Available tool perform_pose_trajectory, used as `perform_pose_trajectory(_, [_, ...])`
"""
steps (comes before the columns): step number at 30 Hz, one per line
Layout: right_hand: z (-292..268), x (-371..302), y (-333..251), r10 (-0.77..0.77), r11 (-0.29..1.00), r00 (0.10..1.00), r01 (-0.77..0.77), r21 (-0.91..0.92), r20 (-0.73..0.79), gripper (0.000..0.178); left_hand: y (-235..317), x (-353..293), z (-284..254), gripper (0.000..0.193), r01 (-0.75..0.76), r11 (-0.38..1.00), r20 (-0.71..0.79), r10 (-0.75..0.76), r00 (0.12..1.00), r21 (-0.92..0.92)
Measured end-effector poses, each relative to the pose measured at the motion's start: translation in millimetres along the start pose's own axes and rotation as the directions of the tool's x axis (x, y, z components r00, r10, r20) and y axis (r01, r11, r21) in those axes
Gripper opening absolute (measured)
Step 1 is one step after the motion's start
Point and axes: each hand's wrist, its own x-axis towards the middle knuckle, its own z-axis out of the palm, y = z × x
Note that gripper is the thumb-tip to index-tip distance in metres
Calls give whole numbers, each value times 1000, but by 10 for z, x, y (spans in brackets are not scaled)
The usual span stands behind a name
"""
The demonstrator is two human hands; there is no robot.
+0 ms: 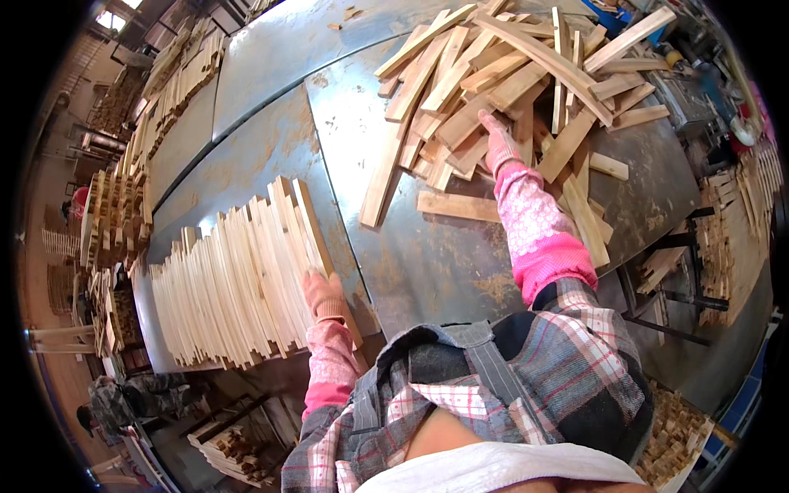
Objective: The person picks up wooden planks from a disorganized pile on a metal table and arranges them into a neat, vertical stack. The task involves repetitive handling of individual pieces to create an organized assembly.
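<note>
Both my hands wear pinkish-orange gloves, with pink patterned sleeve covers above them. My left hand point(323, 296) is at the right end of a row of pale wooden strips point(234, 287) standing side by side. Its fingers are bent around the outermost wooden strip point(311, 222), which sits slightly apart at its far end. My right hand point(499, 141) reaches forward onto a jumbled heap of wooden strips point(493, 74). The fingers there are stretched out against a wooden strip point(463, 122); their undersides are hidden.
The grey metal table point(411, 271) has dusty brown patches and seams between its plates. One loose strip point(458, 206) lies at the heap's near edge. Stacked wood point(115, 222) lines the left side. A person in camouflage clothing point(140, 401) is at lower left. Machinery point(699, 99) stands far right.
</note>
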Motion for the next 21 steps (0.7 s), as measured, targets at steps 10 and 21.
perform_pose_trajectory(10, [-610,-1519,214,-74,997,997,74,-8,20,59,2871,125,-840,42,418,404,577,651,493,-813])
perform_pose_trajectory(21, [-258,-2999,422,-87,982,915,12,189,395,41,2032,-278,-1136,26,-504,-45,-118,986,115,-862])
